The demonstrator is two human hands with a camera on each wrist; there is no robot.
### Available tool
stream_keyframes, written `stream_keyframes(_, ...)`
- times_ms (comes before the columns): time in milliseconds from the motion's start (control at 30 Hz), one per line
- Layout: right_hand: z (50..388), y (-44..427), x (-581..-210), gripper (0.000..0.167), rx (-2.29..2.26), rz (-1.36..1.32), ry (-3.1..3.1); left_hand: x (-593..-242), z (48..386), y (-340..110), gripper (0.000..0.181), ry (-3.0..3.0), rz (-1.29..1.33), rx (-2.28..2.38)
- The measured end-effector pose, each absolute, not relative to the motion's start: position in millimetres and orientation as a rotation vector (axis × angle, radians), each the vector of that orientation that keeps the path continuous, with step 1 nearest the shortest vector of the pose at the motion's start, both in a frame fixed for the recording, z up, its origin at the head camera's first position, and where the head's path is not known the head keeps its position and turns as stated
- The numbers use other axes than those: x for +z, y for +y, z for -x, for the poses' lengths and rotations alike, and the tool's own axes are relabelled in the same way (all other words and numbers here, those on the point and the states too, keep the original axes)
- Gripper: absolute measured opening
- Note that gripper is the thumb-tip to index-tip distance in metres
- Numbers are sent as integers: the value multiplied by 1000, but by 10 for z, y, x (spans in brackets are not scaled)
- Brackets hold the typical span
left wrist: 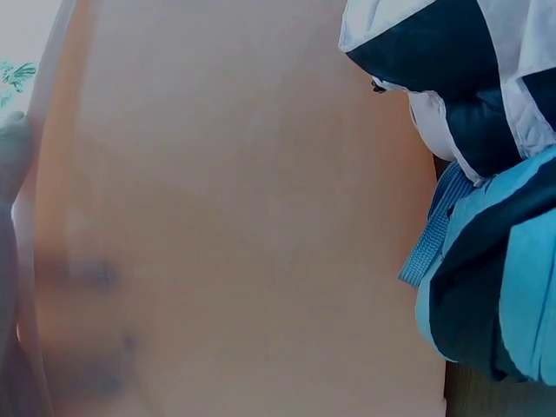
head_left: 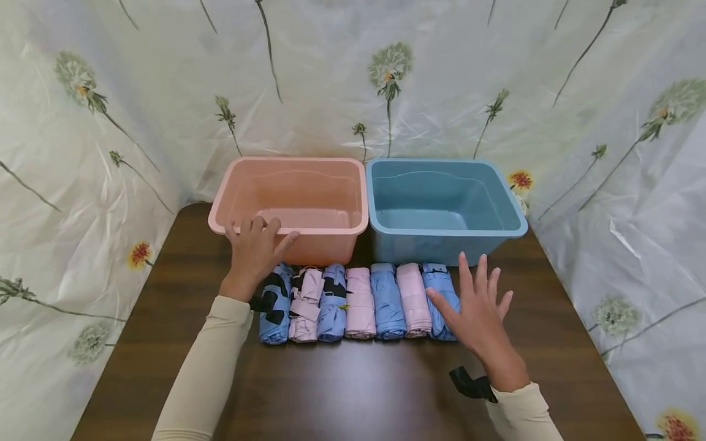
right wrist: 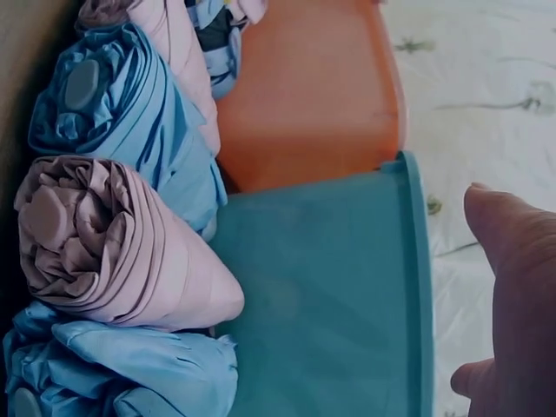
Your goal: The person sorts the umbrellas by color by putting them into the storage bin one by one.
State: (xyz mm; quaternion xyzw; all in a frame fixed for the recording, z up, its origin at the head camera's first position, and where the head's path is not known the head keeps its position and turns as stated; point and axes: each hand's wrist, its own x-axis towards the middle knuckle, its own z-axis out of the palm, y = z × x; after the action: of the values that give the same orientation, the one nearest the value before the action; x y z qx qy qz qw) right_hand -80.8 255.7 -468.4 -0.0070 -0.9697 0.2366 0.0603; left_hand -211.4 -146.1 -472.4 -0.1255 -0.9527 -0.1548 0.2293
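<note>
My left hand (head_left: 250, 254) lies at the front rim of the pink bin (head_left: 325, 246), its fingers bent over the edge and the thumb stretched along the front. Dim finger shapes show through the bin's wall in the left wrist view. Apart from everything, my right hand (head_left: 477, 306) hovers with spread fingers by the right end of a row of rolled-up folding umbrellas. Nearest to it are a blue umbrella (head_left: 439, 294) and a pink umbrella (right wrist: 156, 261). Under the left wrist lies a blue umbrella with black patches (head_left: 276, 318), beside a pink-and-black umbrella (head_left: 306, 303).
A blue bin (head_left: 441, 247) stands right of the pink one, close beside it; both are behind the umbrella row. The dark wooden table (head_left: 353, 392) extends in front. Flower-printed sheeting (head_left: 320, 79) hangs behind and along both sides.
</note>
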Motion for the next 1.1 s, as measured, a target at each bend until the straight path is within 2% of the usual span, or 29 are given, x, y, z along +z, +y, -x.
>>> stream_keyframes(700,919,2553,-4882,94,891,104,-2988,-4660,2114,-1543,50,-2605,341,-432)
stream_keyframes(1100,1016,2688,-5093,98,1061,161,-3078,-4765,2124,-1466,53,-2611,316,-449)
